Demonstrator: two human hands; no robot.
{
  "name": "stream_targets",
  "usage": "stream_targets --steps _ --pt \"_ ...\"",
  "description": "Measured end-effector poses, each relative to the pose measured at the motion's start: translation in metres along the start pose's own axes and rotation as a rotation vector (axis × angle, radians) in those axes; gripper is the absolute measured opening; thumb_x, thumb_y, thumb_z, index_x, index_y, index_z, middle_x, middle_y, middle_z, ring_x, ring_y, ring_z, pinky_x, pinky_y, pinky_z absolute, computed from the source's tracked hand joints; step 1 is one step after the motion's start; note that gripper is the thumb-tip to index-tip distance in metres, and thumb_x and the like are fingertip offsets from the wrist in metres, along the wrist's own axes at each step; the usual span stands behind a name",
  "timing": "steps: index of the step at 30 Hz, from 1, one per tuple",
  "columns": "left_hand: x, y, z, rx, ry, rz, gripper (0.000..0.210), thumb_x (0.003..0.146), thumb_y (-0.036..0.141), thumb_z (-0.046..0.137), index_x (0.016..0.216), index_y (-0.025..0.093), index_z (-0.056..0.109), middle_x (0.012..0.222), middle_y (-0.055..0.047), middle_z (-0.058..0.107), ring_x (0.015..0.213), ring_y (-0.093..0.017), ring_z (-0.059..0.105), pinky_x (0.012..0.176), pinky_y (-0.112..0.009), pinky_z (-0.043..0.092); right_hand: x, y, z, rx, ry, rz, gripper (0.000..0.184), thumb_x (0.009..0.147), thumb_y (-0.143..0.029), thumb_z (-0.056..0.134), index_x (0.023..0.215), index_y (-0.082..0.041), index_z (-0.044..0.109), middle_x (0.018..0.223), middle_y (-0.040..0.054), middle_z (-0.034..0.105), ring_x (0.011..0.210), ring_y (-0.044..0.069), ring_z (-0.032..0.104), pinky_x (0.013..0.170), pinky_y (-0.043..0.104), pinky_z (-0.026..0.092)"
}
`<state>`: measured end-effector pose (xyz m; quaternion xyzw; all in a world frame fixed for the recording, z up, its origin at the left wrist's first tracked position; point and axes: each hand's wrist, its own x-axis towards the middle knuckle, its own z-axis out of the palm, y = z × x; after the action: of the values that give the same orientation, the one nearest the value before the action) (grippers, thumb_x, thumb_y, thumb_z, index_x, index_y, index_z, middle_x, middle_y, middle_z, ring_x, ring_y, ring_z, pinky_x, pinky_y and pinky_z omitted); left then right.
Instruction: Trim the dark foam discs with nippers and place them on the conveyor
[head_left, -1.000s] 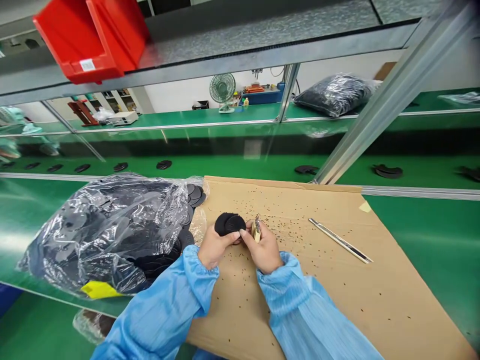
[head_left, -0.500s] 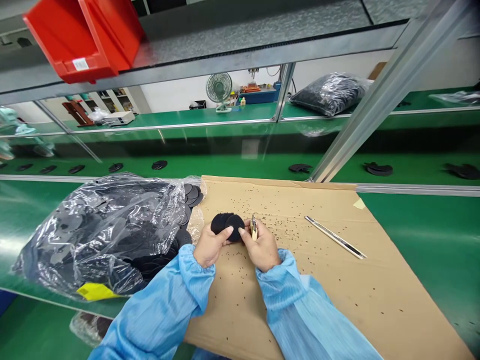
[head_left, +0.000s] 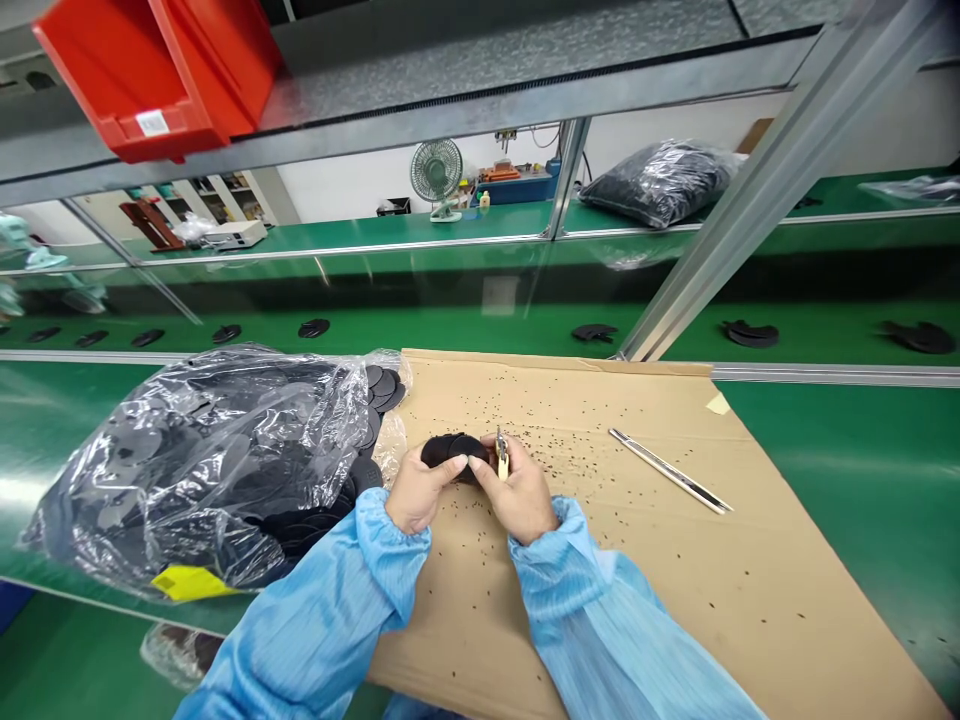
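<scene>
Several thin black discs point(head_left: 442, 450) overlap in a fan between my hands, above the cardboard sheet point(head_left: 465, 630). My left hand point(head_left: 417, 492) is closed on their left side, with its thumb on top. Gripping the right side, my right hand point(head_left: 523, 495) presses its thumb close to the left one. A small cream-handled tool with a metal end point(head_left: 502, 455) also sits in my right hand, pointing up; its exact kind is unclear. My fingers beneath the discs are mostly hidden. Tiny dark bits point(head_left: 555, 450) lie scattered over the cardboard.
To the left lies a clear plastic bag point(head_left: 202, 450) full of black discs, some spilling from its mouth. A slim pale strip-like tool point(head_left: 670, 470) rests on the cardboard at right. Behind are small disc piles point(head_left: 313, 328), a metal post point(head_left: 720, 230) and an overhead shelf with a red bin point(head_left: 161, 80).
The discs have tilted and the front one has slid left over the others. My right thumb has shifted left, up to the left thumb. The small tool moved slightly left with my hand.
</scene>
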<state>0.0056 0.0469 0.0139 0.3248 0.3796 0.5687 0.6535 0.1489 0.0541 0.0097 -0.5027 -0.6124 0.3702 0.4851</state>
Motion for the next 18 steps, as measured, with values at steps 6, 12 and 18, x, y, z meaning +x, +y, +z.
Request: stream_targets --steps 6,12,18 --pt "-0.0035 0.0040 0.0031 0.001 -0.117 0.014 0.028 0.068 0.026 0.077 0.092 0.012 0.070 0.097 -0.011 0.070 0.094 -0.023 0.063 0.091 -0.039 0.047 0.0016 -0.0005 0.0009 0.300 -0.027 0.124 0.036 0.068 -0.042 0.072 0.092 -0.019 0.060 0.085 0.0047 0.066 0.076 0.021 0.063 0.070 0.034 0.053" --pt "-0.0039 0.0033 0.0023 0.033 -0.091 -0.011 0.028 0.063 0.025 0.080 0.086 0.012 0.071 0.091 -0.010 0.070 0.089 -0.023 0.064 0.089 -0.039 0.047 0.0009 -0.0023 0.0024 0.375 -0.010 0.178 0.041 0.061 -0.041 0.079 0.090 -0.019 0.060 0.079 0.0030 0.066 0.071 0.019 0.063 0.069 0.034 0.053" --pt "-0.0039 -0.0001 0.0039 0.053 -0.090 0.034 0.025 0.065 0.025 0.079 0.085 0.012 0.071 0.091 -0.010 0.071 0.089 -0.023 0.064 0.089 -0.039 0.047 0.0031 -0.0053 0.0048 0.486 0.051 0.285 0.046 0.049 -0.039 0.084 0.080 -0.018 0.058 0.066 0.0000 0.062 0.060 0.017 0.059 0.061 0.032 0.052"
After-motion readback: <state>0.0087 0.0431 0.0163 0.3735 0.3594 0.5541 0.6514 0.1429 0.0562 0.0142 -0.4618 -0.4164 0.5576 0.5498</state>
